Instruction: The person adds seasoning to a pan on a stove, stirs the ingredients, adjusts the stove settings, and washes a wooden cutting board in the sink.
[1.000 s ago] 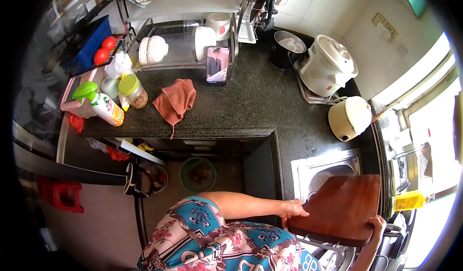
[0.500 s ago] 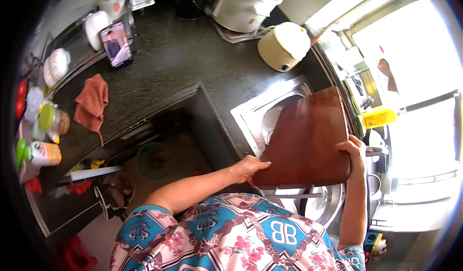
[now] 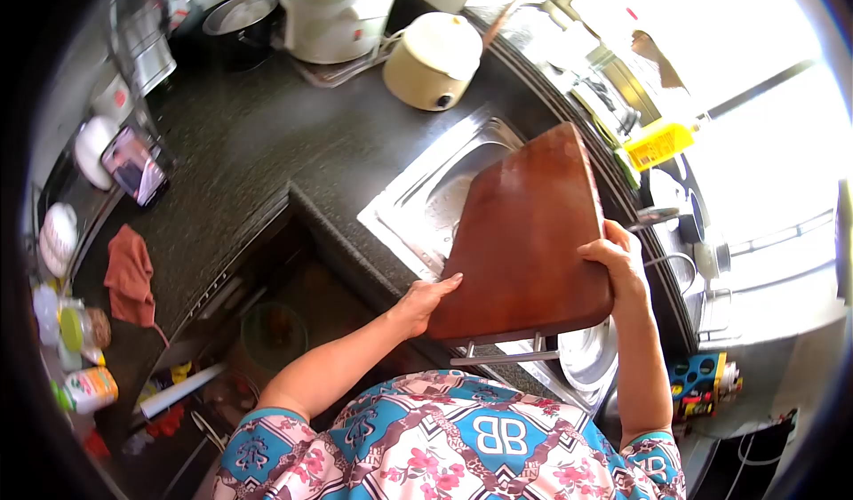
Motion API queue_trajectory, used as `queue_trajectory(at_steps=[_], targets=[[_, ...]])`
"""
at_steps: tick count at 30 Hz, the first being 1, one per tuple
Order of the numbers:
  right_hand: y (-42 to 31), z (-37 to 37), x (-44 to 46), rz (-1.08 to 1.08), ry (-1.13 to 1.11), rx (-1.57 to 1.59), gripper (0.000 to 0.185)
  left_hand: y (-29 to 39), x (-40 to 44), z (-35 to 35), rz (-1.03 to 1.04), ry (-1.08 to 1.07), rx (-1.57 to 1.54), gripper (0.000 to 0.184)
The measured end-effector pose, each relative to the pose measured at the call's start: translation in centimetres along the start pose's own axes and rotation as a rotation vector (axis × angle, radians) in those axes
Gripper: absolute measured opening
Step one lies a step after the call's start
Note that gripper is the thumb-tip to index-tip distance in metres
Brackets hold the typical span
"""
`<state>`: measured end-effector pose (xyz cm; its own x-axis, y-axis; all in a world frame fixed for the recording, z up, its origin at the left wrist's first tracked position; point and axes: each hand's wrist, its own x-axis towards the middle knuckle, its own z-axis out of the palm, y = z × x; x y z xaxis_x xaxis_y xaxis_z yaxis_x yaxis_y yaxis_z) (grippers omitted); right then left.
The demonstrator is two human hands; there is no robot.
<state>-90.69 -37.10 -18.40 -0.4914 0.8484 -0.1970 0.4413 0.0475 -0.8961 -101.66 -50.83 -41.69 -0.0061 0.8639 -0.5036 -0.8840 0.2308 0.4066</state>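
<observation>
A thick reddish-brown wooden board (image 3: 529,233) is tilted over the steel sink (image 3: 397,218) and hides much of its basin. My left hand (image 3: 422,306) grips the board's lower left corner, thumb on top and the other fingers mostly hidden beneath. On the opposite edge, my right hand (image 3: 619,264) is closed with its thumb over the top face. Metal bars (image 3: 511,356) show below the near edge; I cannot tell if they belong to the board. Steel bowls or lids (image 3: 591,358) lie partly covered under it.
A cream pot (image 3: 433,60) and a white cooker (image 3: 342,16) stand at the back of the dark counter (image 3: 240,136). A yellow bottle (image 3: 659,144) is by the window. To the left are a brown cloth (image 3: 131,273), a propped phone (image 3: 135,167) and an open recess (image 3: 320,291).
The view has turned and shifted toward the right. Both hands still hold the board, which appears slightly farther left in view, with more of the metal bars showing beneath it.
</observation>
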Motion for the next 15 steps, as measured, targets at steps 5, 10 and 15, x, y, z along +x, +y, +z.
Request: queue_trajectory(at_steps=[5, 10, 15], targets=[[0.1, -0.2, -1.3, 0.025, -0.085, 0.076, 0.046, -0.2, -0.7, 0.8, -0.020, -0.007, -0.046, 0.042], [0.6, -0.9, -3.5, -0.098, 0.052, -0.248, 0.037, -1.5, -1.1, 1.5, 0.047, 0.089, -0.074, 0.032], [-0.4, -2.7, -7.3, -0.274, 0.001, -0.192, 0.043, -1.4, -2.6, 6.7, 0.175, 0.079, -0.019, 0.037]])
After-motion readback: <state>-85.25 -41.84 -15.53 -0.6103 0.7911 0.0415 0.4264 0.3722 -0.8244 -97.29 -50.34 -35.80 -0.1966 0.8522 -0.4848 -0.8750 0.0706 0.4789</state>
